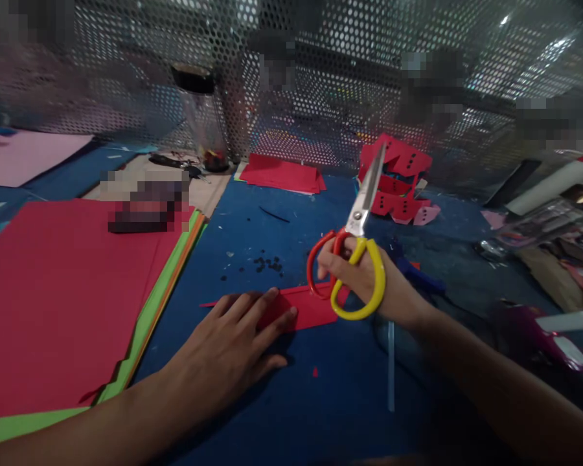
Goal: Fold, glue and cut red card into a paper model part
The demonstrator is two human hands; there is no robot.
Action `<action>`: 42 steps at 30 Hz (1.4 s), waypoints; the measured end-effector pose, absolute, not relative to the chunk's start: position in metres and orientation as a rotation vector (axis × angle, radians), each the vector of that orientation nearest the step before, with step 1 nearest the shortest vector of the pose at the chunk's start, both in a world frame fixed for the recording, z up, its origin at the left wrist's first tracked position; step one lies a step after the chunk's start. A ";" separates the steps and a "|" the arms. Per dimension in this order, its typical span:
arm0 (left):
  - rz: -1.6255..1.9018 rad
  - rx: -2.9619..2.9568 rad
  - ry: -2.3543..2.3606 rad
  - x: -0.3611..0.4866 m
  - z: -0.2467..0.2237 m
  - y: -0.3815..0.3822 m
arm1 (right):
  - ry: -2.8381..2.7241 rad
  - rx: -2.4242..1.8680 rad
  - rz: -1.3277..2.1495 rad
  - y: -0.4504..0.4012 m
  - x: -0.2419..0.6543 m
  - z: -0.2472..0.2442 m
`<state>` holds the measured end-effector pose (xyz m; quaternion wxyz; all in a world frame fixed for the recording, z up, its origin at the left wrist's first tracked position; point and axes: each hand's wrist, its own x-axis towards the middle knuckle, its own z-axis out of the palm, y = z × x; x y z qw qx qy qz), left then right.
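Note:
My left hand point(243, 330) lies with fingers spread on a folded strip of red paper point(311, 307), pressing it to the blue table point(282, 401). Part of the strip is hidden under that hand. My right hand point(364, 272) grips a pair of scissors point(364, 200) by one red and one yellow handle, above the strip's right end. Their blades are together and point up and away from me. A tiny red paper scrap point(315, 372) rests on the table nearer to me. Beyond the strip lie several small black dots point(267, 264).
A stack of coloured sheets point(68, 298) covers the left side, a dark object point(148, 207) on it. Red paper pieces point(282, 175), dotted red cut-outs point(403, 181) and a jar point(204, 123) stand before the perforated metal panel point(311, 84). A glue stick point(391, 369) lies at right.

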<state>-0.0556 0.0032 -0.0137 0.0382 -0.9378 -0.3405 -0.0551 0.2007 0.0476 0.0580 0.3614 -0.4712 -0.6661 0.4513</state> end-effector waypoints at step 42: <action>-0.207 -2.850 -1.033 -0.054 -0.012 0.002 | -1.475 -1.253 1.460 0.045 0.181 0.008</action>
